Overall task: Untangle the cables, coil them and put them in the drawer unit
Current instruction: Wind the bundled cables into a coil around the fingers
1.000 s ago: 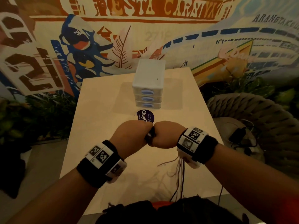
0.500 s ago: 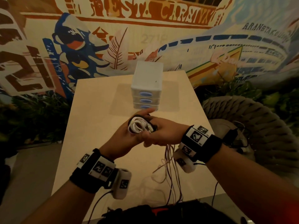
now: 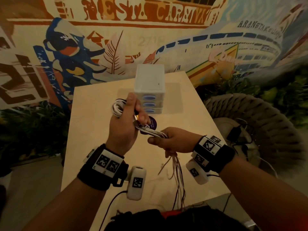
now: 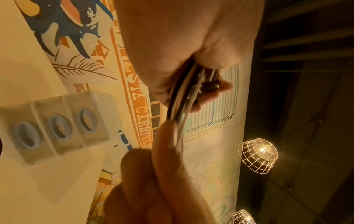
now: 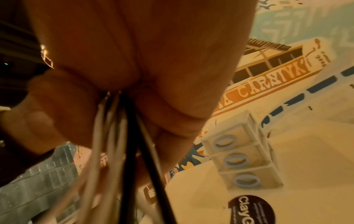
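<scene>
Head view: the left hand (image 3: 122,129) curls round a white coil (image 3: 117,108) of cables (image 3: 152,132), loops bulging past its far side. From that grip a taut bundle runs to the right hand (image 3: 173,140), fist closed on it; loose ends hang below that fist toward the table (image 3: 93,130). Beyond both grips stands the drawer unit (image 3: 150,84), all three drawers shut. Coiling seems under way. Next, I judge, the right hand must feed another loop onto the coil without slackening the left's hold.
</scene>
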The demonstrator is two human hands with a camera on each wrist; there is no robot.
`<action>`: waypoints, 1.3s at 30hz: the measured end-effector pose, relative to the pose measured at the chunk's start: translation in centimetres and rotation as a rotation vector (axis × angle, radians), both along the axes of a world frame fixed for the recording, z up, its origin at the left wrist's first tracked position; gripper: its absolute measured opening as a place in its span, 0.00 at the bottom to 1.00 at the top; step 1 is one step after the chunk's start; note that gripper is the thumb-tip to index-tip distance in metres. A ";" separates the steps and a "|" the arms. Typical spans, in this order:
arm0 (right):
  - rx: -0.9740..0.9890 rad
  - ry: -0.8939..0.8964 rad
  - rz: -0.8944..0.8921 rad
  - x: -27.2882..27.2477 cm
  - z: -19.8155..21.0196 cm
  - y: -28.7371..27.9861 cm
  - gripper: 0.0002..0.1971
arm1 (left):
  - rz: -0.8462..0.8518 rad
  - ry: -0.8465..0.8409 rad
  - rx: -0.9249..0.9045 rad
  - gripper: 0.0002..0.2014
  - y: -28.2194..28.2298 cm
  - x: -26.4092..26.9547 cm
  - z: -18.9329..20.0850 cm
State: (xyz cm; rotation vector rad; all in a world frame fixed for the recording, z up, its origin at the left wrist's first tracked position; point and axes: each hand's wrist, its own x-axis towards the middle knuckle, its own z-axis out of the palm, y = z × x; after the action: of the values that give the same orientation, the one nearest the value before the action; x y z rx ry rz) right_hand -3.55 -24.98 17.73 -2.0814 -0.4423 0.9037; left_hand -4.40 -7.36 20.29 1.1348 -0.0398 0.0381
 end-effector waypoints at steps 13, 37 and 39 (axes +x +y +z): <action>0.047 0.259 -0.104 -1.6 -2.4 -5.6 0.35 | 0.003 -0.032 0.229 0.16 0.7 1.0 -0.9; 0.164 0.298 -0.139 -1.5 -1.6 -2.5 0.26 | -0.099 -0.072 0.571 0.10 2.3 -1.2 -0.7; 0.079 0.179 -0.113 -1.3 -1.0 -2.4 0.24 | -0.128 -0.076 0.697 0.07 2.0 -1.3 -1.0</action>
State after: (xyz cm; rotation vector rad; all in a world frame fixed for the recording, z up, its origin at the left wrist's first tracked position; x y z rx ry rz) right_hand -4.85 -27.39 16.68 -1.9148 -0.2586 0.9791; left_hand -5.71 -5.32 19.28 1.8243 -0.2051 -0.0512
